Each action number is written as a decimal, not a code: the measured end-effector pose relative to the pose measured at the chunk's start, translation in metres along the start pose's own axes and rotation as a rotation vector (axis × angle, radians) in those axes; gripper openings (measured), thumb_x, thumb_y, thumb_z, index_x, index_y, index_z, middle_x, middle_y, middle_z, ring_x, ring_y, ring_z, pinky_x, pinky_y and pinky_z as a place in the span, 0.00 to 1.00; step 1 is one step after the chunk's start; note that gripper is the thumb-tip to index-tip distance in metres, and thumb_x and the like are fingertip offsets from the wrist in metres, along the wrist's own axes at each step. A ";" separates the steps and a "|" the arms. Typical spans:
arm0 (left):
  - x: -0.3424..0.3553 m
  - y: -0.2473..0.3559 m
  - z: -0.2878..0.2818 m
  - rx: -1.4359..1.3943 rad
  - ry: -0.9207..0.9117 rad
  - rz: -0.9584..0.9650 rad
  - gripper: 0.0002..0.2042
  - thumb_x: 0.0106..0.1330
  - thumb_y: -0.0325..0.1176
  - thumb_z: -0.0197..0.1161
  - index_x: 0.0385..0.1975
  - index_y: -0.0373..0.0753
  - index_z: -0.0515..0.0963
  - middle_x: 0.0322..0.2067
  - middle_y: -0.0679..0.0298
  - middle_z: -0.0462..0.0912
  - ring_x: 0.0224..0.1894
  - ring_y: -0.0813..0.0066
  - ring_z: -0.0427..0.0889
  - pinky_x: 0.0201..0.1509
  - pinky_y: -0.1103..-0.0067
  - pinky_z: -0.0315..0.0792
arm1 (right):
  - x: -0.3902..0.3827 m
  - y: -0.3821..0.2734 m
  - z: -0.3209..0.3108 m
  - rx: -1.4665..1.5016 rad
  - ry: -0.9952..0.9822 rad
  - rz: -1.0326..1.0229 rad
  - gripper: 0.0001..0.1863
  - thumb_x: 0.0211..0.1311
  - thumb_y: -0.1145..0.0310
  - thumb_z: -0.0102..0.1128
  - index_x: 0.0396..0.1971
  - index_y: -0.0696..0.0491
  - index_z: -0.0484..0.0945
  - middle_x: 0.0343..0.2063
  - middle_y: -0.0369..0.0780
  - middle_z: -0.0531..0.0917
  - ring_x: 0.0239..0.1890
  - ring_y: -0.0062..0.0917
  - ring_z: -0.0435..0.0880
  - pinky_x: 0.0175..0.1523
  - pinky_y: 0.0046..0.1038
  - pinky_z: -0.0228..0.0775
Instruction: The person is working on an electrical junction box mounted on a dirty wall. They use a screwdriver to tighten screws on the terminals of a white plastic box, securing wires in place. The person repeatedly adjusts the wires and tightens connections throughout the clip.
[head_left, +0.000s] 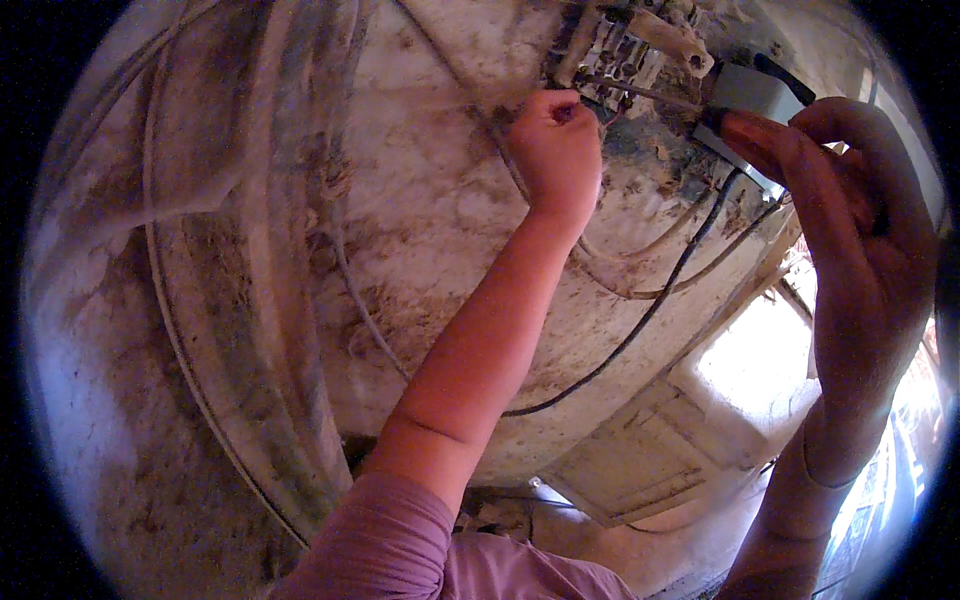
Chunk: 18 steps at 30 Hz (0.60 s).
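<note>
Screwdriver (pixel 655 96) toward 1 o'clock, thin shaft across the lower part of a terminal block (pixel 612 52), tip toward about 9 o'clock. Pinched near the handle by the right hand (pixel 835 205) at 2 o'clock, in front of a grey box (pixel 755 90). Left hand (pixel 560 165) at 1 o'clock, curled into a fist just below the block, contents impossible to tell. Probably light and stiff; best held by that handle

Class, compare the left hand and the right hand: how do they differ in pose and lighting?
The left hand is curled into a fist; the right hand reaches its fingers along a slim tool. The left hand is brightly lit; the right hand is shadowed. Both are raised near the wall fitting.
</note>
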<state>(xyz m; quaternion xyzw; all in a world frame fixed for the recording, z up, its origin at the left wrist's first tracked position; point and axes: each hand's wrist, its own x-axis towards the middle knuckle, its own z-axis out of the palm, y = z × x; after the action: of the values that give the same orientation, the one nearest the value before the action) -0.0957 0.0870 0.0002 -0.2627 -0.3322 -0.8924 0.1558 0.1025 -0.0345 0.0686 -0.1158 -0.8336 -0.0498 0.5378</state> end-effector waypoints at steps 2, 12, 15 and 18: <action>0.000 -0.001 0.001 -0.019 0.006 -0.012 0.07 0.48 0.24 0.63 0.28 0.33 0.79 0.21 0.61 0.80 0.22 0.76 0.76 0.27 0.80 0.70 | 0.000 0.000 0.003 0.042 0.050 0.027 0.06 0.60 0.74 0.55 0.37 0.57 0.74 0.27 0.37 0.82 0.32 0.14 0.78 0.38 0.13 0.65; -0.002 0.000 0.007 -0.064 0.040 -0.013 0.07 0.47 0.25 0.63 0.27 0.32 0.79 0.21 0.62 0.80 0.21 0.76 0.75 0.26 0.80 0.70 | 0.001 0.004 0.000 -0.016 0.037 -0.048 0.06 0.61 0.71 0.54 0.35 0.56 0.74 0.31 0.41 0.83 0.31 0.16 0.81 0.36 0.13 0.66; 0.000 -0.002 0.005 -0.035 0.028 -0.005 0.07 0.46 0.25 0.63 0.26 0.33 0.79 0.21 0.62 0.80 0.21 0.76 0.76 0.27 0.79 0.70 | 0.003 0.007 0.007 0.166 0.067 0.039 0.06 0.62 0.70 0.53 0.35 0.56 0.74 0.31 0.41 0.84 0.31 0.17 0.81 0.37 0.13 0.66; -0.001 -0.001 0.006 0.003 0.016 -0.025 0.06 0.46 0.25 0.63 0.25 0.33 0.79 0.21 0.61 0.80 0.22 0.75 0.76 0.28 0.78 0.71 | 0.004 0.007 0.004 0.084 0.057 0.100 0.07 0.62 0.69 0.52 0.36 0.56 0.74 0.31 0.40 0.84 0.31 0.16 0.81 0.37 0.13 0.66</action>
<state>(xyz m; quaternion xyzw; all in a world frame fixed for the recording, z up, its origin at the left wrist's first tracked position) -0.0937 0.0921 0.0029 -0.2510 -0.3357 -0.8958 0.1478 0.0989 -0.0262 0.0707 -0.1332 -0.8125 0.0091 0.5675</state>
